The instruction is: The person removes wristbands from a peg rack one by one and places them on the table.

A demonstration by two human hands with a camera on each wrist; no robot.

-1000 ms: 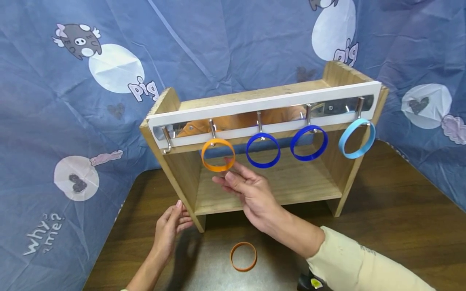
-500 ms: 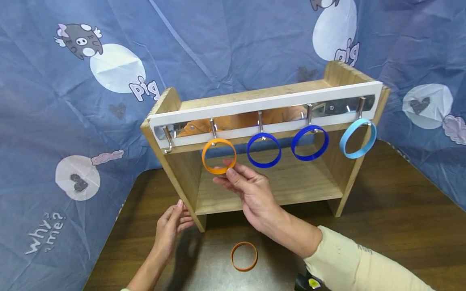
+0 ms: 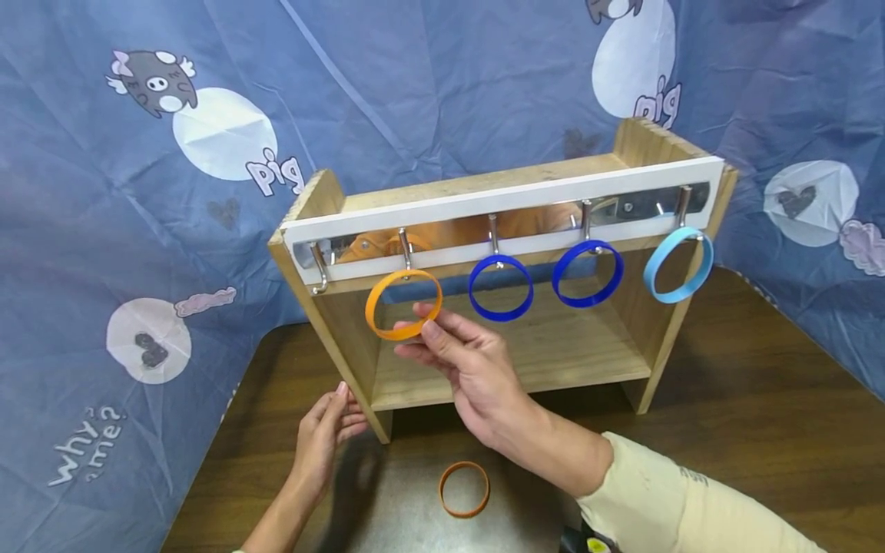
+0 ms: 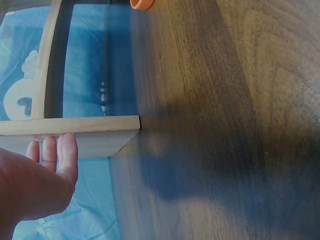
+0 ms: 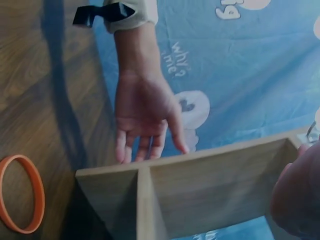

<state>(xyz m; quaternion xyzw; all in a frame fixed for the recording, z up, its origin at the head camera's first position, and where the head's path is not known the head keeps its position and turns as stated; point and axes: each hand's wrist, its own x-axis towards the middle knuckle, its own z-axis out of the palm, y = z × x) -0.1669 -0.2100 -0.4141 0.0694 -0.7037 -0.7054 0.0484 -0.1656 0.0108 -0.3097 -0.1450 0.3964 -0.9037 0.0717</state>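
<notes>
Orange ring (image 3: 397, 334) is pinched between thumb and fingertips in the grip of the right hand (image 3: 477, 369), drawn leftward and tilted since half a second ago near the second hook (image 3: 404, 246) from the left; whether the hook's tip has been cleared cannot be told. By that shift, active handling rather than free hanging is suggested, while two dark-blue rings (image 3: 501, 316) are left hanging. Rack (image 3: 349, 330) is touched by the left hand (image 3: 323, 430), fingers loosely extended; another orange band (image 5: 39, 197) is seen lying on the surface (image 3: 235, 461).
</notes>
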